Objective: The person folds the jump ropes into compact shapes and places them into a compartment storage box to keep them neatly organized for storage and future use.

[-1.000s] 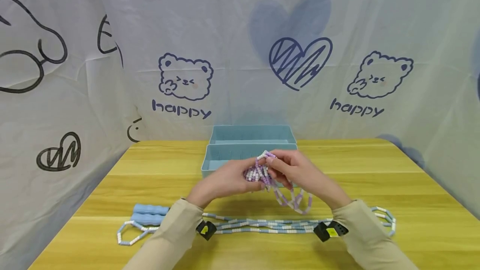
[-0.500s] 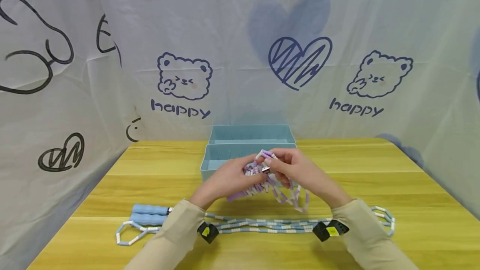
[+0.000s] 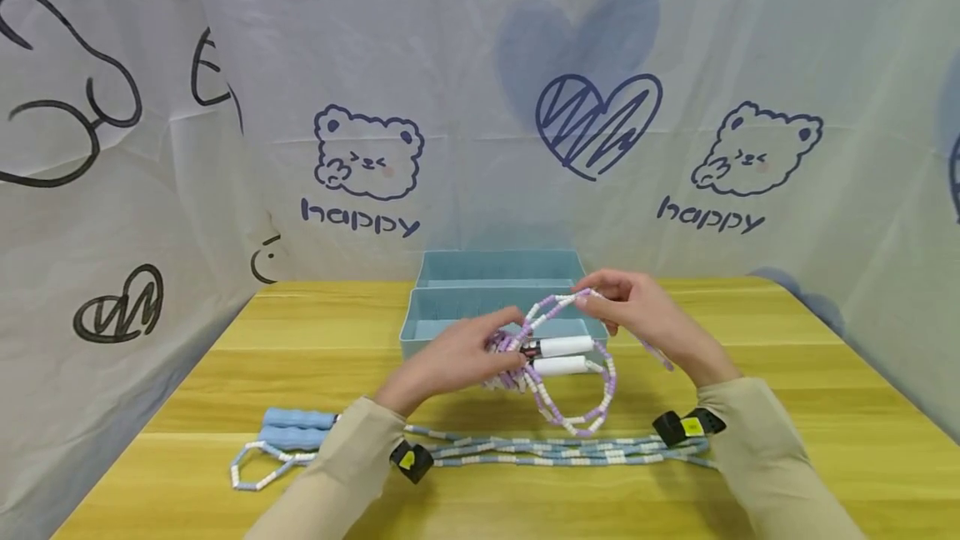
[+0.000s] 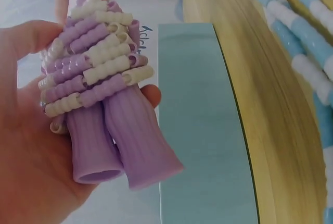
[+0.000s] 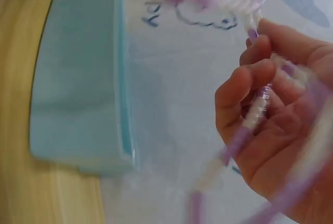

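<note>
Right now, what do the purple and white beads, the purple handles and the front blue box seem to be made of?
Purple and white beads: probably glossy plastic, since bright glints sit on their ridges.
Purple handles: maybe soft plastic or foam, matte and grooved; I can't tell which.
Front blue box: likely smooth plastic, thin-walled and evenly coloured.

Your right hand (image 3: 637, 307) is now farther right and a little higher than before, drawing a doubled strand of the purple-and-white beaded jump rope (image 4: 104, 67) away from your left hand (image 3: 457, 352). Two white tubes (image 3: 566, 347) come into sight between them, the dangling strands open into a round loop (image 3: 611, 372), and your right sleeve (image 3: 757, 440) now hides the right end of the blue-and-white beaded rope (image 3: 517, 462).
</note>
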`<state>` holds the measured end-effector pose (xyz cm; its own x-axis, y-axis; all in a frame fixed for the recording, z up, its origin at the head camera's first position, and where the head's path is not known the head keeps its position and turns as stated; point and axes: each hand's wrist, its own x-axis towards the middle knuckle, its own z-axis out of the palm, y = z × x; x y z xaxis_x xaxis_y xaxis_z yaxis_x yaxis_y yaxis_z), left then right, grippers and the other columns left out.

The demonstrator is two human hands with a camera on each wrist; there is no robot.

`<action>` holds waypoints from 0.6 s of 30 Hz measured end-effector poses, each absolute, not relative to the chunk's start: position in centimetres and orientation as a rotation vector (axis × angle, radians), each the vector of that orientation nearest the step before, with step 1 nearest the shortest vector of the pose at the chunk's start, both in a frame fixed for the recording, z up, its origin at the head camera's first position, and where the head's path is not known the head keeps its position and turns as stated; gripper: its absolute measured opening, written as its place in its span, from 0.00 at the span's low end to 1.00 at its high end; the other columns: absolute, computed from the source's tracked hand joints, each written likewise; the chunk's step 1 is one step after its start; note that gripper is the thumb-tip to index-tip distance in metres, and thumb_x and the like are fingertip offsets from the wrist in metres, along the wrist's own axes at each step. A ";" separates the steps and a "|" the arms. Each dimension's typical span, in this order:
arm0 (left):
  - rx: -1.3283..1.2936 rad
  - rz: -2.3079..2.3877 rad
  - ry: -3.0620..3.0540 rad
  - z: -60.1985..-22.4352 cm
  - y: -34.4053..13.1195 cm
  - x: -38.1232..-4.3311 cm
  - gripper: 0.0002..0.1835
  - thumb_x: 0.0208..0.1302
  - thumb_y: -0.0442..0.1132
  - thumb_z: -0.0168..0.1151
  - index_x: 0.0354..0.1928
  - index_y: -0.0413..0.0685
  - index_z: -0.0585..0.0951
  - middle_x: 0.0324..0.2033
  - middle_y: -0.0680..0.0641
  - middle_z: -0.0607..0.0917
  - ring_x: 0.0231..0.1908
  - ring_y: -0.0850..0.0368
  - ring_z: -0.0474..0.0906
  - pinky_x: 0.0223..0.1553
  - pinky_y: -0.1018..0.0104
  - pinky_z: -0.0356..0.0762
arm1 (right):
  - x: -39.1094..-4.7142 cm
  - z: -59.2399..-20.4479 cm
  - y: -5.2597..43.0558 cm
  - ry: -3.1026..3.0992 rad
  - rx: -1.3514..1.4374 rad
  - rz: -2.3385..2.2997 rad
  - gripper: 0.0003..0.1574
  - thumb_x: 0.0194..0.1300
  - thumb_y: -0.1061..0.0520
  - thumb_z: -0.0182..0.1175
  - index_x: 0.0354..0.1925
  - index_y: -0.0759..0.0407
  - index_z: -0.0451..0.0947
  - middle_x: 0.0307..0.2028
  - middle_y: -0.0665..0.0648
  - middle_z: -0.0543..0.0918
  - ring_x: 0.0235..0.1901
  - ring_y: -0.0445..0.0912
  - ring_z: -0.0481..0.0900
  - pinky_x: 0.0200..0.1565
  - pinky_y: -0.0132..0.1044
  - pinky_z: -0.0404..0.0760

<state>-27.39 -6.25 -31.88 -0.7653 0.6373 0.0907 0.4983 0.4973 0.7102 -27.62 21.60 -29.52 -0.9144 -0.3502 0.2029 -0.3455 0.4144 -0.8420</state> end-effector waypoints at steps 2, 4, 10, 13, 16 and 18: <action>0.968 1.170 2.503 -31.8 -6.4 -27.4 0.21 0.66 0.50 0.62 0.58 0.74 0.68 0.30 0.55 0.85 0.27 0.52 0.82 0.29 0.57 0.78 | -27.9 -29.8 21.8 2.670 -0.640 -1.545 0.16 0.69 0.49 0.62 0.49 0.57 0.82 0.24 0.61 0.76 0.23 0.49 0.71 0.29 0.38 0.74; 0.969 1.194 2.465 -31.8 -6.5 -27.5 0.24 0.66 0.49 0.62 0.59 0.77 0.65 0.30 0.53 0.85 0.28 0.47 0.82 0.29 0.56 0.79 | -28.2 -30.1 22.0 2.714 -0.632 -1.498 0.16 0.69 0.48 0.62 0.48 0.58 0.83 0.26 0.60 0.78 0.25 0.50 0.72 0.31 0.38 0.75; 1.065 1.109 2.519 -31.7 -6.5 -27.8 0.23 0.67 0.48 0.58 0.62 0.79 0.68 0.29 0.53 0.83 0.20 0.57 0.73 0.23 0.60 0.75 | -28.8 -30.9 22.1 2.917 -0.505 -1.115 0.19 0.65 0.36 0.62 0.40 0.48 0.86 0.25 0.55 0.81 0.20 0.50 0.71 0.20 0.35 0.68; 1.084 1.096 2.548 -31.8 -6.6 -28.0 0.24 0.69 0.49 0.56 0.64 0.83 0.69 0.34 0.53 0.82 0.21 0.58 0.71 0.24 0.60 0.75 | -28.9 -31.0 22.1 2.935 -0.485 -1.022 0.19 0.64 0.36 0.62 0.39 0.47 0.87 0.25 0.53 0.82 0.18 0.48 0.73 0.20 0.35 0.69; 1.049 1.187 2.517 -31.7 -6.7 -28.0 0.23 0.70 0.48 0.56 0.63 0.84 0.71 0.44 0.54 0.81 0.28 0.56 0.76 0.28 0.59 0.79 | -29.0 -31.2 22.4 2.872 -0.540 -1.078 0.18 0.68 0.44 0.62 0.45 0.54 0.87 0.31 0.52 0.85 0.24 0.48 0.79 0.27 0.38 0.79; 1.015 1.289 2.478 -31.6 -6.8 -28.0 0.21 0.71 0.47 0.56 0.62 0.80 0.73 0.48 0.53 0.80 0.32 0.53 0.78 0.30 0.57 0.81 | -29.1 -31.3 22.8 2.792 -0.616 -1.152 0.18 0.71 0.50 0.60 0.49 0.60 0.85 0.34 0.55 0.86 0.29 0.50 0.82 0.33 0.43 0.83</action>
<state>-28.02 -6.81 -31.61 -0.7540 0.6388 0.1530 0.4920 0.3949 0.7758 -29.11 22.82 -31.29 -0.9185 -0.3836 0.0956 -0.3394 0.6413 -0.6882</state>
